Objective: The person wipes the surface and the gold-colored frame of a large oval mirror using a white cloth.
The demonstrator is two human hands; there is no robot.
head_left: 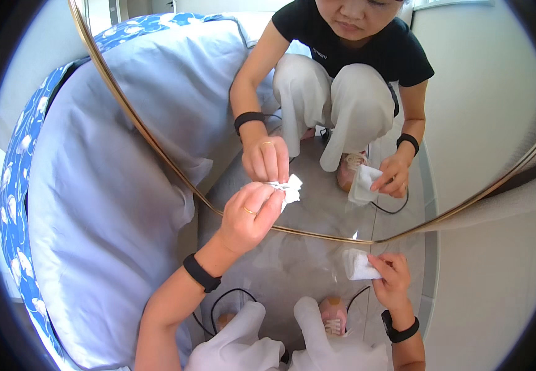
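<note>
Head view, and our left hand (249, 215) pinches a crumpled wipe (289, 197) at its two o'clock, against the mirror (327, 213): light and limp, we'd say, best kept bunched. Across to four o'clock, a folded white pad (359, 265), soft-looking, probably easily crushed; our right hand (393, 278) has thumb and fingers closed on its three o'clock edge, a good spot for gentle holding.

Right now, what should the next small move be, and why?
Probably a short rightward wipe with the left hand, just above the gold rim: its grip pinches a crumpled white tissue at or very near the mirror, where hand and reflection almost meet. The right hand holds a folded white piece, seen below the rim.
</note>
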